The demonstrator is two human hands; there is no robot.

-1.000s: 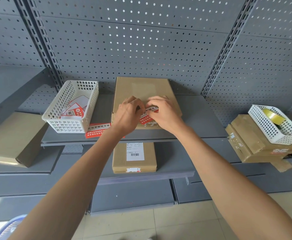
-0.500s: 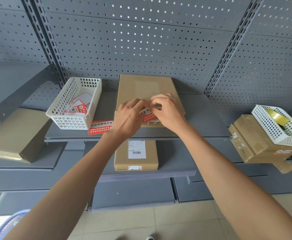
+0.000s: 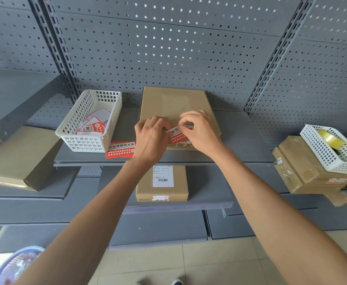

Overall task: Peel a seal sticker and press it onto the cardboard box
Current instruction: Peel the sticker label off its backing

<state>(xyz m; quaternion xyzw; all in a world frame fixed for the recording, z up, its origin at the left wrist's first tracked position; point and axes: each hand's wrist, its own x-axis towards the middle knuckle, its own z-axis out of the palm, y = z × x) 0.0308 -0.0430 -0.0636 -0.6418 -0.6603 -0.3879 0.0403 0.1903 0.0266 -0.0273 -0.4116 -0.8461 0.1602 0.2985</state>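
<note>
A flat cardboard box (image 3: 174, 103) lies on the grey shelf (image 3: 242, 140) in front of me. Over its near edge I hold a red and white seal sticker (image 3: 177, 135) between both hands. My left hand (image 3: 151, 138) pinches the sticker's left end. My right hand (image 3: 199, 130) pinches its upper right edge with thumb and forefinger. Much of the sticker is hidden by my fingers, and whether it touches the box I cannot tell. Remnants of an old torn label show on the box just below the sticker.
A white basket (image 3: 90, 120) with more stickers stands left of the box, and a loose red sticker (image 3: 120, 150) lies beside it. A labelled box (image 3: 162, 183) sits on the shelf below. At the right, a basket with tape (image 3: 331, 148) rests on stacked boxes.
Both hands have stayed at the box's near edge with the sticker between them. My fingers have shifted slightly along the sticker, showing more of its white strip.
</note>
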